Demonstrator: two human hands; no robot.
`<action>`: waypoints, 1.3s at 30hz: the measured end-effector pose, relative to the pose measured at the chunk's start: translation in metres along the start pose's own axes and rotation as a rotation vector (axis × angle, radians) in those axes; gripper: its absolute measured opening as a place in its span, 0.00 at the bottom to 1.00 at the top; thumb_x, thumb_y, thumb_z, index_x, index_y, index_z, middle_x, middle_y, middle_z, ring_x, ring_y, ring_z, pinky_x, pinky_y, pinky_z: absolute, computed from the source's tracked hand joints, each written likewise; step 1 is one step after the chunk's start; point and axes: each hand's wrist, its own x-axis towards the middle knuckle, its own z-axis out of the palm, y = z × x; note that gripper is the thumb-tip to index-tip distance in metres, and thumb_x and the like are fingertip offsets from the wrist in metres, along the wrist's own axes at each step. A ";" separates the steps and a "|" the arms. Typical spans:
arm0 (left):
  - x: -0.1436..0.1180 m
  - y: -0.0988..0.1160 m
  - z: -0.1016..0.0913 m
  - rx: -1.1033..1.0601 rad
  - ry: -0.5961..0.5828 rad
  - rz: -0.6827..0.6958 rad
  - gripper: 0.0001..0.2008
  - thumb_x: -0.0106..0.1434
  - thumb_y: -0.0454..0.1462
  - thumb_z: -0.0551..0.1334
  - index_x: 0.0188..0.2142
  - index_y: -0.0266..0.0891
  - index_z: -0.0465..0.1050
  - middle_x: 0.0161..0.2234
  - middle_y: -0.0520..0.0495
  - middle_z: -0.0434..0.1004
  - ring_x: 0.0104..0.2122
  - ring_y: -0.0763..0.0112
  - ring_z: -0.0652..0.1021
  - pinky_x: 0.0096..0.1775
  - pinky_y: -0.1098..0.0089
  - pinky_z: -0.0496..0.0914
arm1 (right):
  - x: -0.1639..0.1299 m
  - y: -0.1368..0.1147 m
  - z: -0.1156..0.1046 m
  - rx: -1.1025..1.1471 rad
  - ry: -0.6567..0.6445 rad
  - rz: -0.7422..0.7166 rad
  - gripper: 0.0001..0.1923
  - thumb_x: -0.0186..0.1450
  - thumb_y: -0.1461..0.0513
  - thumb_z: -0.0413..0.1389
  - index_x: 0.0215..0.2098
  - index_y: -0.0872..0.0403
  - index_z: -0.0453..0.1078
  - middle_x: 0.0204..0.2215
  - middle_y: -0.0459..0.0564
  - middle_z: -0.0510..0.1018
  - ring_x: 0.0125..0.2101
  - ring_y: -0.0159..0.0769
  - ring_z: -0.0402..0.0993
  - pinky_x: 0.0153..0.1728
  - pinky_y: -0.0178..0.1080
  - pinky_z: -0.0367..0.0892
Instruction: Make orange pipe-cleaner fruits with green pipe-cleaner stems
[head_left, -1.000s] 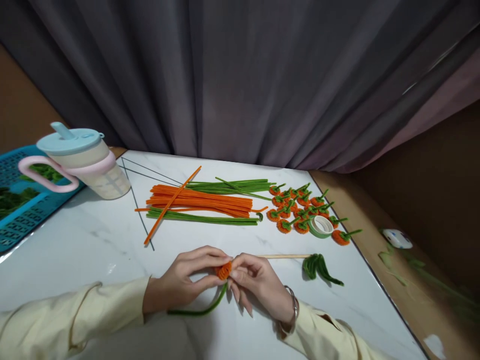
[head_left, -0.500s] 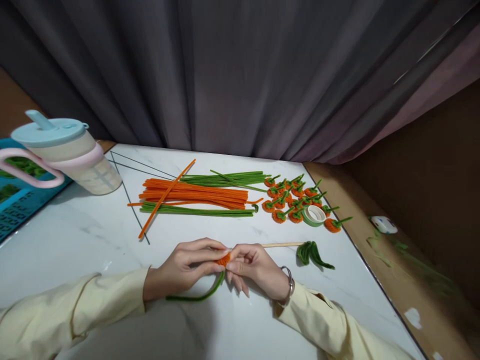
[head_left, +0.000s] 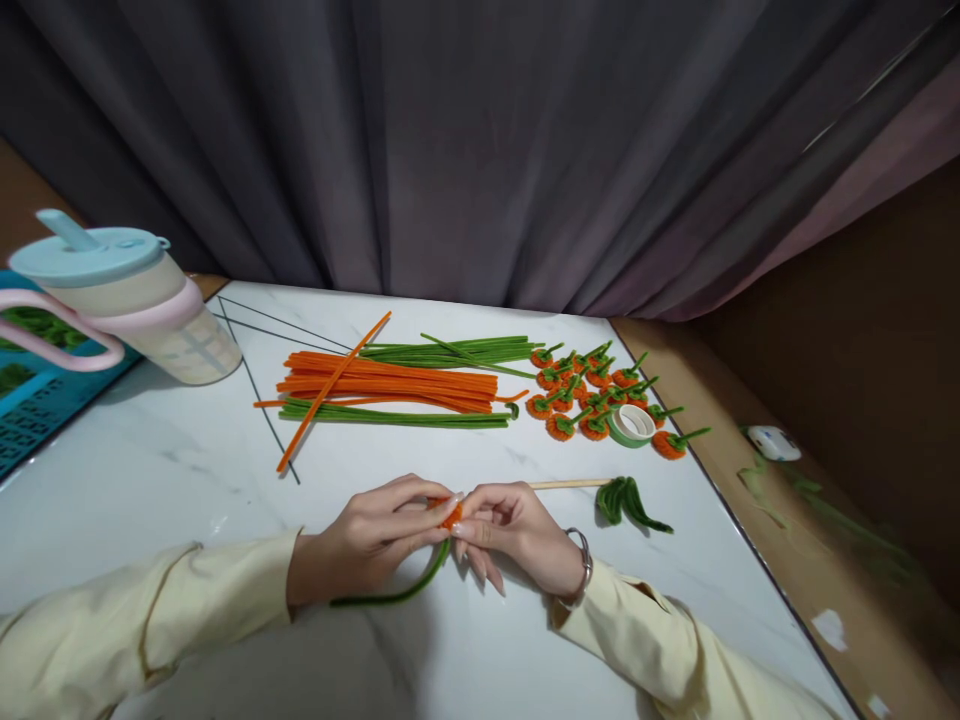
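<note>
Mostly hidden between fingertips of the left hand [head_left: 367, 540] and right hand [head_left: 517, 535]: the orange coil [head_left: 451, 515], only a sliver showing. Cut off at the left edge: the blue basket [head_left: 30, 410] and the cup's pink handle [head_left: 52, 335]. Too small and blurred to identify: the white object [head_left: 774, 442] on the brown floor.
</note>
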 end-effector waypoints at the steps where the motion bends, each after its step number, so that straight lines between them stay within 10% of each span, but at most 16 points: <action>1: 0.000 0.000 0.000 0.011 0.008 0.003 0.13 0.63 0.26 0.57 0.46 0.32 0.72 0.40 0.34 0.75 0.39 0.64 0.76 0.38 0.68 0.74 | 0.000 0.000 0.000 0.002 -0.003 0.005 0.12 0.54 0.59 0.65 0.27 0.60 0.70 0.19 0.46 0.76 0.11 0.24 0.68 0.08 0.25 0.62; 39: 0.002 0.002 0.003 0.063 0.019 0.035 0.15 0.61 0.24 0.56 0.47 0.32 0.71 0.40 0.35 0.73 0.40 0.65 0.74 0.39 0.66 0.74 | 0.001 -0.008 -0.004 0.089 -0.058 0.062 0.09 0.54 0.62 0.64 0.28 0.61 0.73 0.20 0.47 0.78 0.10 0.24 0.67 0.08 0.24 0.61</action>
